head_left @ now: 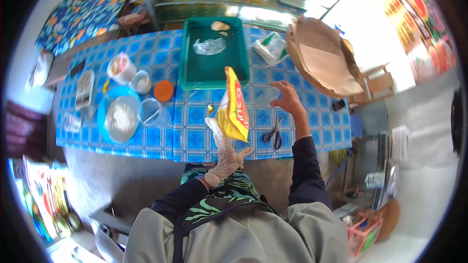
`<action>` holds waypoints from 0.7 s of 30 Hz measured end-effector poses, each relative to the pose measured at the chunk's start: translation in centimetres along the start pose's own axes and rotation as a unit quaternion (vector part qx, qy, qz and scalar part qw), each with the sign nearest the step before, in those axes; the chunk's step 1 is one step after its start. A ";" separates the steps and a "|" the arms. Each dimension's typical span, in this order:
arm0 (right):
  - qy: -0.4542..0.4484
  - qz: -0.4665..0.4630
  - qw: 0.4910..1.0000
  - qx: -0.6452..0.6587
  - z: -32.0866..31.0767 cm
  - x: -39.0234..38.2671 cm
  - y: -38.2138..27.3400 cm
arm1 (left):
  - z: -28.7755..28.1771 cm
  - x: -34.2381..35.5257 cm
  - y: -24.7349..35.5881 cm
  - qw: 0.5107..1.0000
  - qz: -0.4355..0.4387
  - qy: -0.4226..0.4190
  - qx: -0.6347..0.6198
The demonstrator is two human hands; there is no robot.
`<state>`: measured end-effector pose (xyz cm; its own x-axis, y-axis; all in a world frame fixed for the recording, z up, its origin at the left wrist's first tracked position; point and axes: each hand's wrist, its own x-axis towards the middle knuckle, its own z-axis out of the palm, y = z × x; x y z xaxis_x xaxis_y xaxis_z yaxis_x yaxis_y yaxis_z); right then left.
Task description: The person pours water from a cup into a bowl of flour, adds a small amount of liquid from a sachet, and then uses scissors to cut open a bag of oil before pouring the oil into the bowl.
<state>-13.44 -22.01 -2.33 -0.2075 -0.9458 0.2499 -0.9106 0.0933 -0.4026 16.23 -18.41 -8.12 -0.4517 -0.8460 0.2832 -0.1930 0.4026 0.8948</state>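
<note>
Blue-tiled cloth covers the table [161, 136], where a green tray [187, 68] sits at the far edge and a blue plate [101, 117] of white powder lies well to the left. Above the near edge, the gloved left hand [225, 158] grips a yellow packet [233, 109] upright. The bare right hand [288, 98] rests open just beyond black scissors [274, 135].

Green tray [189, 70], scissors [274, 135], orange lid [164, 90]
</note>
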 end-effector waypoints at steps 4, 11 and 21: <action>-0.074 0.099 0.990 0.066 1.4 -0.8 0.2 | 1.7 0.1 0.5 0.996 -0.034 0.079 -0.007; -0.006 0.014 0.999 0.047 -4.4 5.3 -2.8 | 2.1 0.0 2.0 0.982 -0.027 0.161 -0.091; -0.068 -0.181 0.980 0.045 5.6 19.9 -11.9 | 1.9 0.8 2.1 0.983 -0.032 0.180 0.003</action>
<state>-4.75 -43.66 2.51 0.1778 -0.9453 0.2734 -0.8793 -0.2773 -0.3873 13.81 -17.57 -6.64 -0.1011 -0.9383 0.3307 -0.2172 0.3452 0.9131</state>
